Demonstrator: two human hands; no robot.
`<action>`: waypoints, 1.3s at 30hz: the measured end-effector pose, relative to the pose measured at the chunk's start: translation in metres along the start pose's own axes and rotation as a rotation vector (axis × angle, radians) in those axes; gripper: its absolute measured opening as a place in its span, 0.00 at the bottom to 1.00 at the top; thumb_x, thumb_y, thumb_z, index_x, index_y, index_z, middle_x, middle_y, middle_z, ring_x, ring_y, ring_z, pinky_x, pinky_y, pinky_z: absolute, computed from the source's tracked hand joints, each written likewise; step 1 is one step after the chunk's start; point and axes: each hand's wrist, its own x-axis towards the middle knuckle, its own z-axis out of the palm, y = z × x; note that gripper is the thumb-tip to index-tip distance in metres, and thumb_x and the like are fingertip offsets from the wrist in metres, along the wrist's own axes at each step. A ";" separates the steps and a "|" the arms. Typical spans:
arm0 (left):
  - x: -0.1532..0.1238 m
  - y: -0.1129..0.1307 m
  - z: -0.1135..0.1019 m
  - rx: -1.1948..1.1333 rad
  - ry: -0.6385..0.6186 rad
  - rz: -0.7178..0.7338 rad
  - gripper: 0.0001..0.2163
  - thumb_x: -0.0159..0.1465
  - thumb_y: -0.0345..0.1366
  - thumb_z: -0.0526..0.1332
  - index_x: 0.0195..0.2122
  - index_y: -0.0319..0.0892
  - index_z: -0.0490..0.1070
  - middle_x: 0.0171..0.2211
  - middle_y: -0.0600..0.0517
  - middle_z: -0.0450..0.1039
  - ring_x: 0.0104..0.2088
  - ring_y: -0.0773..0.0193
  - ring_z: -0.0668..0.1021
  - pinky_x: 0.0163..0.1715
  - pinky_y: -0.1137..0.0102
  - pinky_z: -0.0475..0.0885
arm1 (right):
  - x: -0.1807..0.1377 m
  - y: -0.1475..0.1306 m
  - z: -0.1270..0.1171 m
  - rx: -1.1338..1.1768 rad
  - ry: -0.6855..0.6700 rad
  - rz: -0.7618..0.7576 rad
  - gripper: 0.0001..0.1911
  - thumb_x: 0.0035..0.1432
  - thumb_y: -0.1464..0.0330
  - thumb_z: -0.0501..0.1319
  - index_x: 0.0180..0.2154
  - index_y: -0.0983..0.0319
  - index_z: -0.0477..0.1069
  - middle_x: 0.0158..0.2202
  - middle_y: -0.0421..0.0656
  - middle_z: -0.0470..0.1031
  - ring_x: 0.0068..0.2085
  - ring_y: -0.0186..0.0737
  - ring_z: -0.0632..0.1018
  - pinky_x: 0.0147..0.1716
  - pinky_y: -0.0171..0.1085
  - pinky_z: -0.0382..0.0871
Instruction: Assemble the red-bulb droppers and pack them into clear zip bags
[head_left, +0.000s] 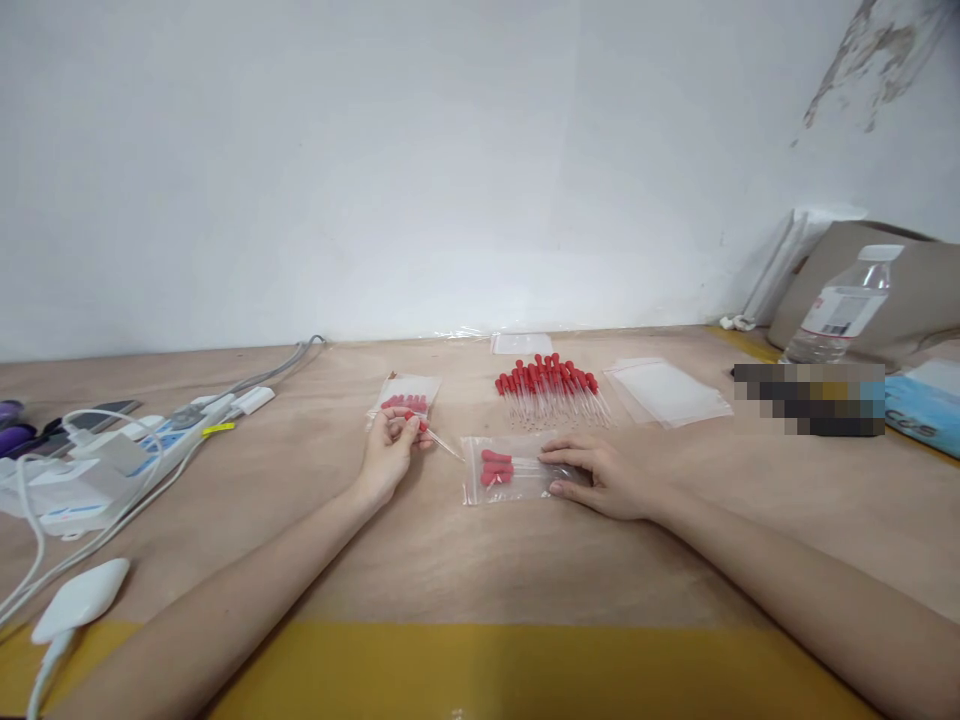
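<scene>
My left hand (390, 450) is closed around a glass dropper (442, 443), pinching its red rubber bulb. The dropper's clear tip points right, toward the left end of a clear zip bag (469, 480). Inside that bag lie three droppers with red bulbs (496, 467), side by side. My right hand (600, 472) rests on the bag's right end, fingers stretched out and thumb apart. Just beyond my left hand is another bag (421, 386) with several red-bulbed droppers in it. A pile of loose droppers (551, 380) lies farther back, bulbs facing the wall.
Flat clear bags (671, 390) are stacked right of the pile, and another bag (521, 344) lies behind it. Power strips (169, 440) with white cables and a white charger (82, 600) occupy the left. A water bottle (844, 305) and a grey-brown bag (919, 285) stand at right.
</scene>
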 end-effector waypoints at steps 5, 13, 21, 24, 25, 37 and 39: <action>-0.003 0.003 0.003 -0.022 0.037 0.015 0.14 0.51 0.36 0.63 0.35 0.40 0.59 0.26 0.55 0.71 0.24 0.70 0.75 0.28 0.71 0.73 | -0.001 0.000 -0.001 0.004 -0.011 0.009 0.21 0.54 0.57 0.56 0.48 0.57 0.68 0.48 0.47 0.67 0.49 0.44 0.68 0.49 0.45 0.62; -0.006 0.004 -0.002 -0.021 0.080 0.080 0.16 0.51 0.38 0.63 0.36 0.40 0.58 0.26 0.55 0.70 0.24 0.71 0.75 0.27 0.72 0.73 | 0.000 0.000 -0.001 -0.012 -0.028 0.012 0.21 0.54 0.57 0.56 0.48 0.58 0.67 0.49 0.47 0.67 0.49 0.44 0.68 0.49 0.45 0.62; -0.012 -0.003 0.008 -0.017 -0.001 0.007 0.15 0.51 0.37 0.63 0.35 0.40 0.57 0.26 0.56 0.69 0.26 0.70 0.75 0.31 0.70 0.73 | -0.001 0.000 -0.001 -0.008 -0.016 -0.001 0.21 0.54 0.58 0.56 0.48 0.58 0.67 0.49 0.47 0.67 0.49 0.44 0.68 0.49 0.46 0.62; -0.012 -0.005 0.010 -0.022 0.002 -0.004 0.14 0.52 0.36 0.62 0.34 0.41 0.57 0.25 0.57 0.69 0.27 0.70 0.75 0.33 0.68 0.73 | -0.001 0.000 -0.001 -0.002 -0.011 -0.007 0.20 0.54 0.58 0.56 0.48 0.57 0.67 0.48 0.47 0.67 0.49 0.45 0.69 0.48 0.47 0.63; -0.012 -0.006 0.011 -0.028 0.004 -0.001 0.14 0.52 0.36 0.62 0.34 0.41 0.57 0.26 0.56 0.69 0.27 0.70 0.75 0.35 0.68 0.73 | 0.000 0.000 -0.002 -0.002 -0.013 -0.005 0.20 0.54 0.58 0.56 0.48 0.57 0.67 0.48 0.47 0.67 0.49 0.45 0.69 0.48 0.47 0.63; -0.017 -0.007 0.010 0.193 -0.179 0.000 0.14 0.48 0.39 0.66 0.30 0.38 0.62 0.26 0.55 0.69 0.28 0.69 0.74 0.34 0.70 0.70 | -0.001 0.000 -0.001 -0.024 -0.016 -0.004 0.21 0.54 0.58 0.56 0.48 0.58 0.67 0.49 0.47 0.67 0.50 0.44 0.68 0.49 0.46 0.62; -0.018 -0.007 0.010 0.313 -0.245 0.038 0.14 0.46 0.39 0.67 0.28 0.38 0.65 0.26 0.53 0.70 0.27 0.69 0.73 0.31 0.71 0.69 | -0.001 0.000 -0.001 -0.023 -0.011 -0.008 0.20 0.54 0.58 0.56 0.48 0.58 0.67 0.48 0.47 0.67 0.49 0.45 0.68 0.49 0.46 0.62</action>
